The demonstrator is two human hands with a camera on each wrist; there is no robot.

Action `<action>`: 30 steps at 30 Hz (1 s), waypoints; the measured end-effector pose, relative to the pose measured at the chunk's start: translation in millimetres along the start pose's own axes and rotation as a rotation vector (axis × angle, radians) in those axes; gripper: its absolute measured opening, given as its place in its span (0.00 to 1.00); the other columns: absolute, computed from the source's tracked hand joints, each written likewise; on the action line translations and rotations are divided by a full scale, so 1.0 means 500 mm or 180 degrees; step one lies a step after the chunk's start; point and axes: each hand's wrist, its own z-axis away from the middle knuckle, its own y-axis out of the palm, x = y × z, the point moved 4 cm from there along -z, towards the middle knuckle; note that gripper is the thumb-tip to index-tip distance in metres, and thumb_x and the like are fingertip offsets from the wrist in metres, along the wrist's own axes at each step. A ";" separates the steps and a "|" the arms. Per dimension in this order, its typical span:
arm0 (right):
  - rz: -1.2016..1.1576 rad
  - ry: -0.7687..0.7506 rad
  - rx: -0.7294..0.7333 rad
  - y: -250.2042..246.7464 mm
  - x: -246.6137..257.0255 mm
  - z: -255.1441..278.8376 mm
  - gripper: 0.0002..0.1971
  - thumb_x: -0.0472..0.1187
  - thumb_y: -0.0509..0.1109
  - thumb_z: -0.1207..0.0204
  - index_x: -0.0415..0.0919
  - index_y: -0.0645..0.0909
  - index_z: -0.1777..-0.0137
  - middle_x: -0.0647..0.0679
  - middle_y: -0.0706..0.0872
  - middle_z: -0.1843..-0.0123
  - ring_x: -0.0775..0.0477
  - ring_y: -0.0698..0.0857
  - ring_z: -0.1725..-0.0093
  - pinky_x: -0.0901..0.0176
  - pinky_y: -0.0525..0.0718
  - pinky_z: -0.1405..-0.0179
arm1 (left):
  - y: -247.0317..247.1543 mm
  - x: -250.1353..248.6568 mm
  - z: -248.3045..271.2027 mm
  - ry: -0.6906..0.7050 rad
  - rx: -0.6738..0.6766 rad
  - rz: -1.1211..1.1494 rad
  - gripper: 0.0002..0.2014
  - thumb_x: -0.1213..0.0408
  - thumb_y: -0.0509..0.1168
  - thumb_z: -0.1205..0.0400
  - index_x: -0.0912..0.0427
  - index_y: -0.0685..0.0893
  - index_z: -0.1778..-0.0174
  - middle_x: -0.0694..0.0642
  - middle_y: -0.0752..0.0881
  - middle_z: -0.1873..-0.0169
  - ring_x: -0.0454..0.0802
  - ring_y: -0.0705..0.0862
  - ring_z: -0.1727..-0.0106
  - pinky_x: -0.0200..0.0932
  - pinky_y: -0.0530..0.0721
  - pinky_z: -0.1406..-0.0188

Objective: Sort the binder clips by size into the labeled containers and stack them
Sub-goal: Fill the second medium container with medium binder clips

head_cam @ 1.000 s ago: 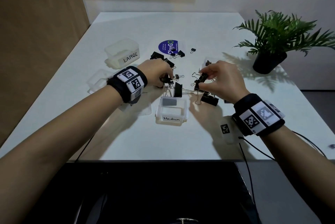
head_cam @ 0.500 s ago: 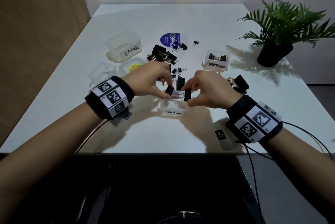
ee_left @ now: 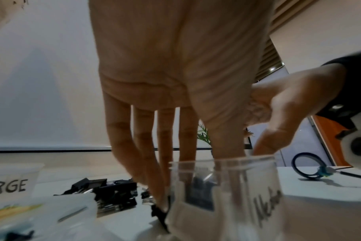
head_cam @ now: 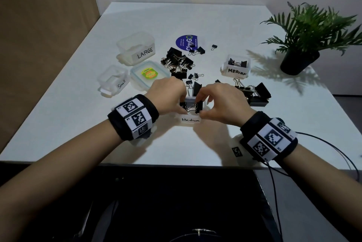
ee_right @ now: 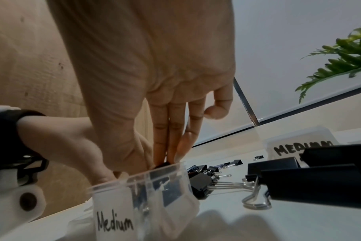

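Note:
A clear container labeled "Medium" (head_cam: pixel 191 119) stands near the table's front edge, with black medium binder clips (head_cam: pixel 191 107) inside. My left hand (head_cam: pixel 183 102) reaches into its left side and pinches a clip there; its fingers (ee_left: pixel 146 163) point down beside the wall. My right hand (head_cam: pixel 199 105) comes in from the right, thumb and fingers pinching a black clip (ee_right: pixel 163 163) at the rim (ee_right: pixel 134 176). The clip bodies are partly hidden by my fingers. Loose clips of mixed sizes (head_cam: pixel 178 61) lie in a heap behind.
Left of my hands stand the "LARGE" tub (head_cam: pixel 137 49), the "Small" tub (head_cam: pixel 113 81) and a lid with a green sticker (head_cam: pixel 149 74). A second "MEDIUM" tub (head_cam: pixel 237 66) holds clips. Large clips (head_cam: pixel 256 92) lie at right, a potted plant (head_cam: pixel 299 61) beyond.
Both hands left the loose pile, each with a medium clip, came together over the near Medium container, and have now lowered the clips into it.

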 end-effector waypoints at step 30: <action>0.0678 0.0552 0.0220 0.015 0.021 -0.051 0.12 0.39 0.76 0.35 0.45 0.83 0.52 0.46 0.85 0.50 0.38 0.86 0.50 0.56 0.74 0.62 | 0.012 -0.024 -0.004 -0.0485 0.0045 0.0361 0.08 0.67 0.73 0.31 0.57 0.88 0.57 0.58 0.85 0.55 0.61 0.83 0.52 0.47 0.73 0.66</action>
